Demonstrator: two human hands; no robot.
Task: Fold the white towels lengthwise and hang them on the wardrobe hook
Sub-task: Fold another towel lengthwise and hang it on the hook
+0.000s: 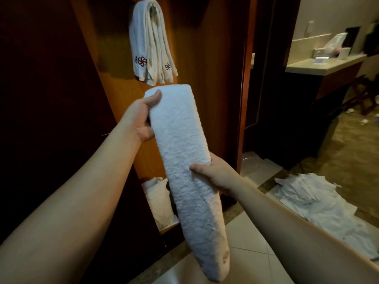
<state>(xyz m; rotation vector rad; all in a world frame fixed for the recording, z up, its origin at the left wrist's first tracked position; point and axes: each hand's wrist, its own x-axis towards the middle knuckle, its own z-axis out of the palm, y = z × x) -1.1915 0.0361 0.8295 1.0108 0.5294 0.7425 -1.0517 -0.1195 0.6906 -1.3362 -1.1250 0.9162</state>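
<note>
One view only, from the head camera. Two bare hands are seen holding a folded towel (185, 160), a long narrow white strip slanting from upper left to lower right in front of a wooden wardrobe (205, 48).

Left hand (141, 117): placed near the towel's upper end, on its left edge. The thumb is laid across the front face just below the top corner; the fingers are curled behind the cloth and hidden. The edge is pinched between thumb and fingers.

Right hand (215, 175): placed about midway down the strip, on its right edge. The thumb is pressed onto the front face, pointing left; the fingers are wrapped behind, out of sight. The towel is gripped here as well.

Between the two grips the towel is stretched fairly straight. Below the right hand the lower part hangs free, ending above the pale tiled floor (246, 238).

Hanging towels (151, 44): several white towels with small flower embroidery are draped over a hook (152, 10) on the wardrobe panel, directly above the held towel's top end and apart from it.

A heap of white linen (320, 199) is noted on the floor at right. A counter (320, 65) with blurred items is seen at the far right.
</note>
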